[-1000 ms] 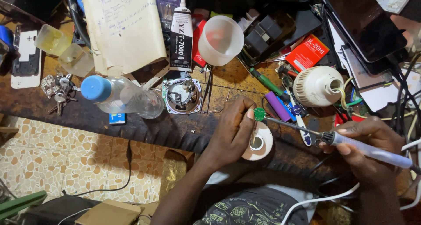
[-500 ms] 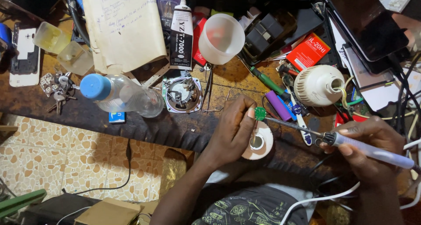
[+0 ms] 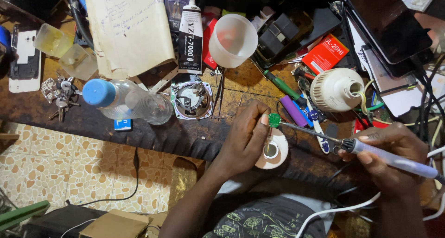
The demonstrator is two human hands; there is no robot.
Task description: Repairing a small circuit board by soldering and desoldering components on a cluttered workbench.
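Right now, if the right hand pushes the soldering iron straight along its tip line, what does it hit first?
The right hand aims the soldering iron up-left; its tip already sits at the small green board pinched by the left hand. That board comes first, then probably the fingers.

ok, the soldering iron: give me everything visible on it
The soldering iron has a pale lilac-white plastic-looking handle, a dark collar and a thin metal shaft. It lies nearly level, tip pointing left and slightly up. The right hand grips the handle. Its tip meets the small green board pinched in the left hand, above the white roll. The handle's far end runs toward the right edge.
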